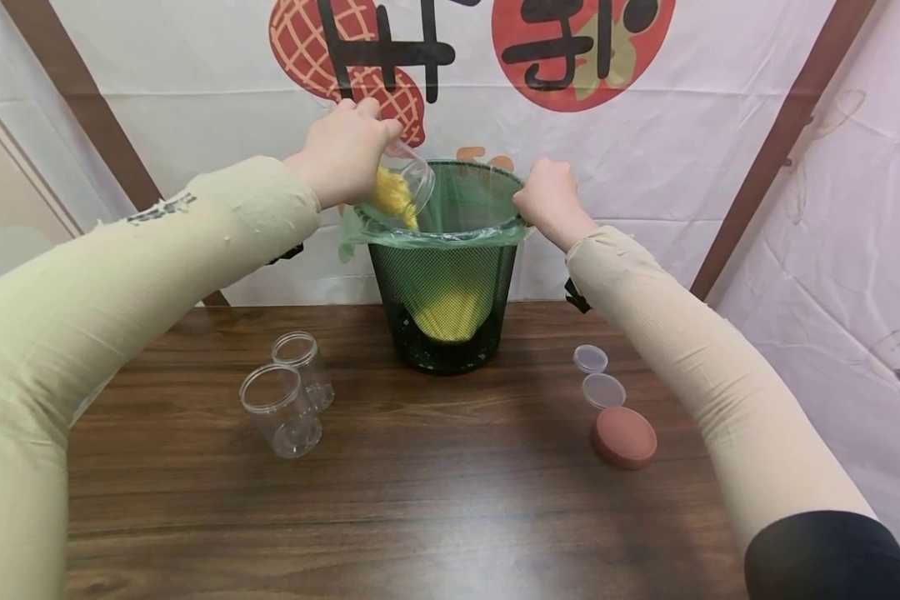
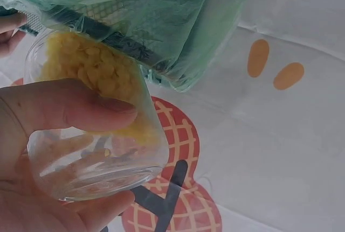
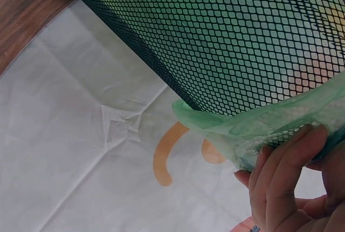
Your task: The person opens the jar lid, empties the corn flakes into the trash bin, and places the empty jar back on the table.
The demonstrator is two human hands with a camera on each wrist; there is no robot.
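My left hand (image 1: pixel 348 154) grips a clear plastic jar (image 2: pixel 102 156), tipped over the left rim of a black mesh bin (image 1: pixel 450 350). Small yellow pieces (image 1: pixel 393 193) lie in the jar and slide toward its mouth. A green plastic bag (image 1: pixel 461 200) lines the bin and folds over its rim. More yellow stuff (image 1: pixel 453 312) sits at the bottom of the bag, seen through the mesh. At the bin's right rim, my right hand (image 1: pixel 551 198) holds the rim and the folded bag edge, fingers curled over it in the right wrist view.
Two clear jars (image 1: pixel 281 412) without lids stand on the wooden table (image 1: pixel 420 500) at left. Toward the right lie two translucent lids (image 1: pixel 603 391) and a reddish-brown lid (image 1: pixel 624 437). Behind the bin hangs a white printed cloth (image 1: pixel 225 108).
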